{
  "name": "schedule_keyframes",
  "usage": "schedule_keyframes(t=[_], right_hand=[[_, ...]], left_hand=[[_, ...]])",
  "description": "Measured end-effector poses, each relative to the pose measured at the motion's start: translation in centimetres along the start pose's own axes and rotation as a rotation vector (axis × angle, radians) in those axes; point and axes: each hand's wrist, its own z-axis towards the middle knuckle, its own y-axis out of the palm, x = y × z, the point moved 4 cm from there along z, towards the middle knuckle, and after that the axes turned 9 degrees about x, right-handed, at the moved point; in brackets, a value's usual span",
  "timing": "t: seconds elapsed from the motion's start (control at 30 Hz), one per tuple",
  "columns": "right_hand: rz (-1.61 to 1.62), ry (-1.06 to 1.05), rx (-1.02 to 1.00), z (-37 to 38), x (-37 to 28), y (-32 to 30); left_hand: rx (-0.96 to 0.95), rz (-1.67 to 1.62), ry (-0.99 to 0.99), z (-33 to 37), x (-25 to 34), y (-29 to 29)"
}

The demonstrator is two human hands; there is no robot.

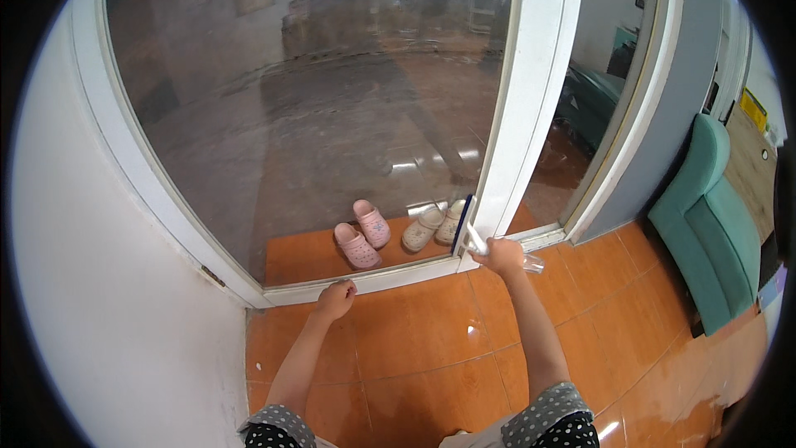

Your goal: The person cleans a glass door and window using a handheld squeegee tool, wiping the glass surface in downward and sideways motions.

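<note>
Squeegee (462,226) stands at the lower right corner of the door glass (315,133).
At left, the left hand (336,300) is curled closed near the bottom frame (398,277), with nothing seen in it; behind the glass are pink clogs (358,249), then pale clogs (422,231); at right, the right hand (499,255) grips the squeegee's white handle, its blue blade upright and seemingly against the pane. I judge that the wiping is under way; which parts are finished and which remain, I cannot tell, because reflections cover the pane.
</note>
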Motion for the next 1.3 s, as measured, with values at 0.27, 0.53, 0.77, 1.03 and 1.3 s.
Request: schedule_keyframes(t=[0.27,0.53,0.77,1.03,1.3], right_hand=[[0.178,-0.376,-0.274,-0.8,-17.1,1.6],[0.563,-0.626,-0.297,-1.7,-37.3,2.8],[0.524,-0.600,-0.218,-1.9,-49.6,4.8],[0.354,-0.521,-0.150,-1.1,-48.1,7.8],[0.245,-0.594,0.151,0.3,-34.5,7.0]], left_hand=[[0.029,0.169,-0.064,-2.1,-5.3,-4.1],[-0.056,0.596,-0.385,-6.3,-13.0,-10.8],[-0.066,0.648,-0.524,-9.1,-16.8,-14.7],[-0.071,0.479,-0.471,-8.8,-18.2,-13.5],[-0.048,0.249,-0.307,-5.5,-14.5,-9.4]])
